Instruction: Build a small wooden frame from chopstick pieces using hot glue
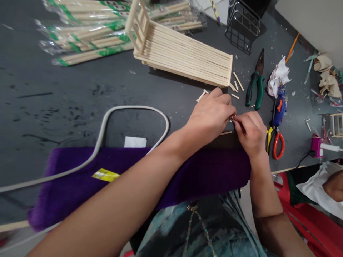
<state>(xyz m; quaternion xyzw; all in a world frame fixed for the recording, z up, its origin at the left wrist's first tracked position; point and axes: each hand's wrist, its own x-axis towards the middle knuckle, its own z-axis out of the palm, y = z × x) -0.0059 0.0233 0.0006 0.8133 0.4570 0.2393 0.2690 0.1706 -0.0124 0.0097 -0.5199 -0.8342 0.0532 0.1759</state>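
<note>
My left hand (211,116) and my right hand (250,132) meet fingertip to fingertip over the dark table, just past a purple cloth (80,185). Both are closed in a pinch on a small wooden stick piece (232,119) that is mostly hidden between the fingers. Another thin stick (226,133) lies under the hands. A model bench built of wooden sticks (184,53) stands behind the hands, with short cut stick bits (237,84) beside it.
Packs of chopsticks (88,32) lie at the back left. Green-handled pliers (255,84), a blue glue gun (280,105), red-handled cutters (277,144) and crumpled paper (278,75) lie to the right. A black wire basket (242,25) stands behind. A grey cable (107,121) loops left.
</note>
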